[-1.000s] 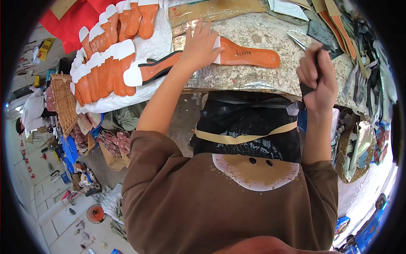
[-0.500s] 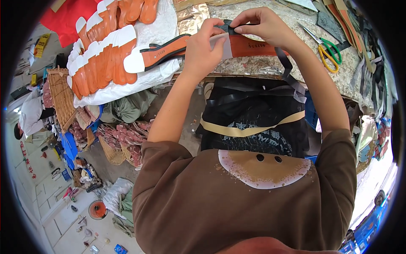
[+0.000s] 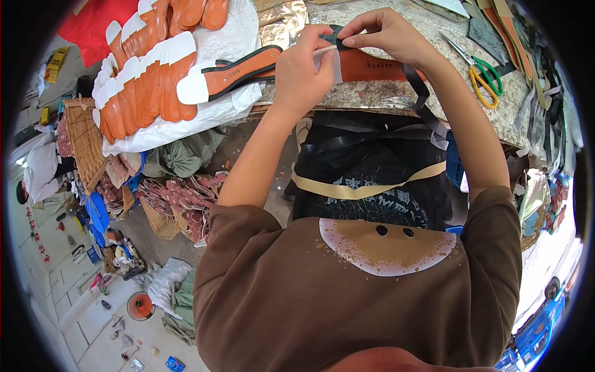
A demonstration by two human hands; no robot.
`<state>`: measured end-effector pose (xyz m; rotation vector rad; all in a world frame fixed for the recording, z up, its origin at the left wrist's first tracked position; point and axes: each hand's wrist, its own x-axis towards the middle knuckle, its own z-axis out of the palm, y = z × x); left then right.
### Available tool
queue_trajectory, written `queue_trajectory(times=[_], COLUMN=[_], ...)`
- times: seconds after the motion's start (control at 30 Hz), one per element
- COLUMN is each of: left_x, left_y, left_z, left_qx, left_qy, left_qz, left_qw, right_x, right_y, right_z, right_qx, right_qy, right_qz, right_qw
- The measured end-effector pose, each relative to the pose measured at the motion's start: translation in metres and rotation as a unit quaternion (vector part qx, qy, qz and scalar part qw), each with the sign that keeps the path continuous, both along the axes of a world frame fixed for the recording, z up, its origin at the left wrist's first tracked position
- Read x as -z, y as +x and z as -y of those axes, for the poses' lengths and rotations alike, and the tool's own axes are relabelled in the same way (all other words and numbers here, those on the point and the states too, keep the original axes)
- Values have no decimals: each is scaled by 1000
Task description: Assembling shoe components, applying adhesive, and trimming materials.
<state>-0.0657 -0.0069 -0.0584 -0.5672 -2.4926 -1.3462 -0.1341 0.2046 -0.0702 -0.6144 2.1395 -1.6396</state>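
Left hand [image 3: 304,69]: closed on the white end of an orange insole [image 3: 375,67], with curled fingers at the far edge and the thumb on the near side.
Right hand [image 3: 392,41]: reached over from the right and pinched a black strip [image 3: 339,41] between thumb and forefinger, just beside the left fingers.
Orange insole: lay on the bench [image 3: 362,98], white end to the left, partly hidden under both hands.
Loose black length [image 3: 420,93]: hung from below the right wrist over the near edge to the lap — could not tell whether joined to the pinched strip.
Black-edged insole [image 3: 245,69]: lay to the left, with the orange end near the left wrist.
Insole pile [image 3: 149,99]: overlapped in rows on a white sheet [image 3: 238,34], farther left.
Scissors [image 3: 472,62]: lay right of the right arm, with green and yellow handles toward the near edge.
Lap: bore a black cloth [image 3: 372,149] — crossed by a cream strip [image 3: 372,189].
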Motion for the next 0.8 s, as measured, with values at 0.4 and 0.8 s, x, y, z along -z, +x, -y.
queue_trajectory(times=[0.4,0.8], left_x=[-1,5], left_y=[-1,0], left_z=[-1,-7], left_qx=[-2,-16], left_qy=[-7,-25], left_qz=[-7,-47], left_qw=[1000,998], right_x=[0,-11], right_y=[-2,17], right_z=[1,9], right_qx=[-10,19], right_qy=[-22,108], right_qz=[-2,-270], right_qw=[1000,957])
